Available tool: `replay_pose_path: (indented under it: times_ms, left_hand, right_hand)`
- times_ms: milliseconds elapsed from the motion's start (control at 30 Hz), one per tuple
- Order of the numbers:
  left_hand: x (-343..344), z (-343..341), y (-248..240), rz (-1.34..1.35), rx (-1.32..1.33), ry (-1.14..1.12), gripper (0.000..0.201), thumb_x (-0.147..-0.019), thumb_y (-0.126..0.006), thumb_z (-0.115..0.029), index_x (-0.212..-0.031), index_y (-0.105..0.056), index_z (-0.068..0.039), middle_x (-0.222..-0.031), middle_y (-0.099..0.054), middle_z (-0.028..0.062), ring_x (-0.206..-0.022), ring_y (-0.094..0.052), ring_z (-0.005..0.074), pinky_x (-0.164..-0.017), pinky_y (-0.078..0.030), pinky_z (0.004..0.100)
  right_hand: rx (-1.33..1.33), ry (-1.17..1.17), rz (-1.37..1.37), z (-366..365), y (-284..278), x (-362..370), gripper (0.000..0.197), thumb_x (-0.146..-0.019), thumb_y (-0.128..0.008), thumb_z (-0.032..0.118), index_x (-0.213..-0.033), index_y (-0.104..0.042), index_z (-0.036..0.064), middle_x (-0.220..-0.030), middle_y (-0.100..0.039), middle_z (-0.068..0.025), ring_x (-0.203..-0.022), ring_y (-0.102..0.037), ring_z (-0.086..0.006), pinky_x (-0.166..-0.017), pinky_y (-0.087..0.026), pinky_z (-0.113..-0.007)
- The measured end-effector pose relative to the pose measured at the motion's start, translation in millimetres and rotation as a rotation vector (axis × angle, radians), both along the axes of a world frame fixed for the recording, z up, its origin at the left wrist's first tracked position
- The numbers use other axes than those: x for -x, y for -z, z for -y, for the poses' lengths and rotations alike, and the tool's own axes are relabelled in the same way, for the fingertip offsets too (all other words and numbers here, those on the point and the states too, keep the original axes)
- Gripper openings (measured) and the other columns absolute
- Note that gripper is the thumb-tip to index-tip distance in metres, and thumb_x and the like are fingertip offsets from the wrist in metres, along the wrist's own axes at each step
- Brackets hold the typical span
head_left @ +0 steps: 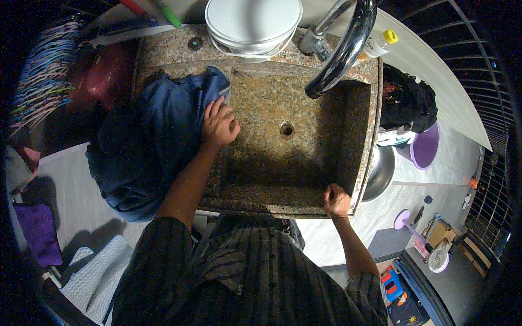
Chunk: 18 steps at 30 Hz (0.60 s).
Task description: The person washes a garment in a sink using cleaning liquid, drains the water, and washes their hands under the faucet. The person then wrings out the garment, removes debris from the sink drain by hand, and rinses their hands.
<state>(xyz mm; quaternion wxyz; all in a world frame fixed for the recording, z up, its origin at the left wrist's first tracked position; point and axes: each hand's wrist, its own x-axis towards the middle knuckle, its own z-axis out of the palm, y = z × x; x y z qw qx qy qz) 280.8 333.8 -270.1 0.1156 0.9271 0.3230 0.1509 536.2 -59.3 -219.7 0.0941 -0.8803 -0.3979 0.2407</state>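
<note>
Striped shirt (pixel 250 277) faces speckled sink (pixel 261 163); left hand (pixel 219 124) touches rumpled cloth (pixel 168 111).

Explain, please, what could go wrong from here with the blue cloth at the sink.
The blue cloth hangs well past the sink's left side, so its weight might drag it down if the left hand lifts. A sharp tug could also bump the white bucket near it.

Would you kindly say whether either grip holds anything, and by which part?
It cannot be told: the left grip lies on the right edge of the dark blue cloth; the right grip curls at the basin's speckled stone rim.
</note>
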Motion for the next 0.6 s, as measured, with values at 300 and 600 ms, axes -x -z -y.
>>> replay_pose_path:
  times_ms: [300,600]
  left_hand:
    - [0.0,0.1,2.3,0.004,0.000,-0.003,0.021,-0.078,-0.067,-0.024,-0.078,-0.073,-0.004,-0.115,-0.067,0.0103,-0.136,-0.046,0.0345,-0.116,-0.030,0.0525]
    - [-0.4,-0.1,1.8,0.012,0.001,-0.007,0.019,-0.076,-0.069,-0.024,-0.076,-0.072,-0.006,-0.113,-0.066,0.0091,-0.136,-0.047,0.0337,-0.116,-0.030,0.0523]
  right_hand:
    - [-0.004,0.008,0.013,3.4,4.3,-0.4,0.015,-0.091,-0.058,0.020,-0.086,-0.063,0.0068,-0.083,-0.066,-0.0173,-0.078,-0.066,-0.0381,-0.068,-0.052,-0.045]
    - [0.034,0.016,0.005,5.5,7.4,-0.7,0.015,-0.091,-0.059,0.020,-0.087,-0.064,0.0071,-0.082,-0.067,-0.0175,-0.078,-0.067,-0.0379,-0.068,-0.052,-0.045]
